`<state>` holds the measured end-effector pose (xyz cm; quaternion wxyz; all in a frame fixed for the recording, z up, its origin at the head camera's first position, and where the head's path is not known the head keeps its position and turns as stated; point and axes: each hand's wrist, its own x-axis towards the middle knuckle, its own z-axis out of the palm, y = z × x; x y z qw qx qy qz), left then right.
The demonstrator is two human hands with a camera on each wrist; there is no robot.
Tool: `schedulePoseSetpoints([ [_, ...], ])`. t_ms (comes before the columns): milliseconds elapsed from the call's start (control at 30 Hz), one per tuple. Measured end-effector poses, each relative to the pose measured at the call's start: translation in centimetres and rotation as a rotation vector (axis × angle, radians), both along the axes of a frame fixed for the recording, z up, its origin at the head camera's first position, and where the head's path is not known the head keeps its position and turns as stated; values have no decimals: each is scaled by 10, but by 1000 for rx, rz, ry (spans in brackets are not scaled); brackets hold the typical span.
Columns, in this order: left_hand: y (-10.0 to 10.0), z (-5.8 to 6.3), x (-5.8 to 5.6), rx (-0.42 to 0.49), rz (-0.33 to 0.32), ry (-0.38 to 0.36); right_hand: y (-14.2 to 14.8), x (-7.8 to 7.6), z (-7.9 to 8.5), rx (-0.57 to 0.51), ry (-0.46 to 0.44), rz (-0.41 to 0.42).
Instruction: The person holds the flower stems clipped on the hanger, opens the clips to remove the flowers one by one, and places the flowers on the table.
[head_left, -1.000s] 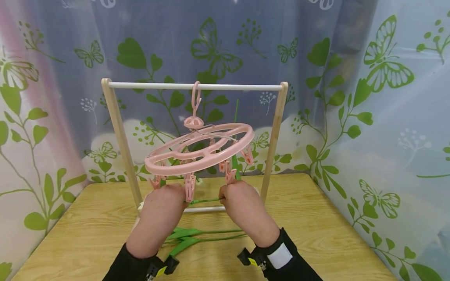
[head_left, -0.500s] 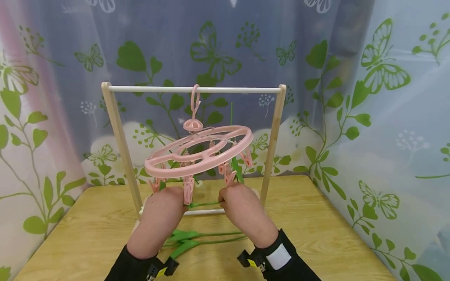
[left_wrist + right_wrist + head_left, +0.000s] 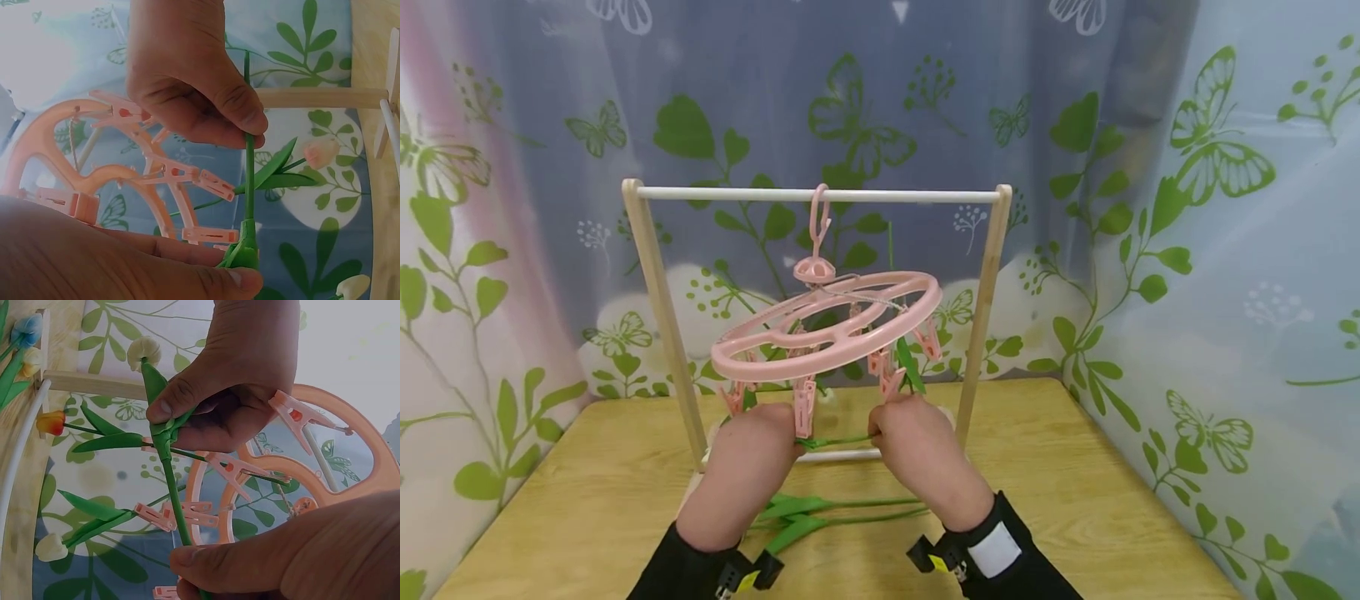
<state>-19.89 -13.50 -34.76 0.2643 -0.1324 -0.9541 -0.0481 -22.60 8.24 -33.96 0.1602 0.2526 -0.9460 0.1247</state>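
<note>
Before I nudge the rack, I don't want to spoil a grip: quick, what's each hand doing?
Left hand: closed, holding a white flower by its leaves.
Right hand: closed, pinching the same flower's stem.

A green stem (image 3: 833, 441) is held between the left hand (image 3: 745, 467) and the right hand (image 3: 927, 454), beneath a tilted pink hanger (image 3: 820, 363) fitted with clips (image 3: 804, 408). The hanger is hooked over the white rod (image 3: 722, 194) of a rack (image 3: 983, 317). Leafy stems (image 3: 805, 505) are laid on the tabletop (image 3: 1075, 500), which is backed by a curtain (image 3: 940, 50) printed with leaves and butterflies.
</note>
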Motion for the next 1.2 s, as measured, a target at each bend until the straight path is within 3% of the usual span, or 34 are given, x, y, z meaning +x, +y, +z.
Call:
schedulePoseSetpoints([
  [500, -2, -4, -4, 17, -26, -58, -1, -3, -7, 29, 5, 20],
  [800, -4, -10, -7, 11, -50, -16, -2, -5, -11, 46, 23, 29],
  [1033, -4, -14, -9, 7, -85, 69, -3, -7, -13, 54, 35, 28],
  [1200, -3, -13, -8, -4, -69, 51, -3, -7, -14, 57, 18, 23],
])
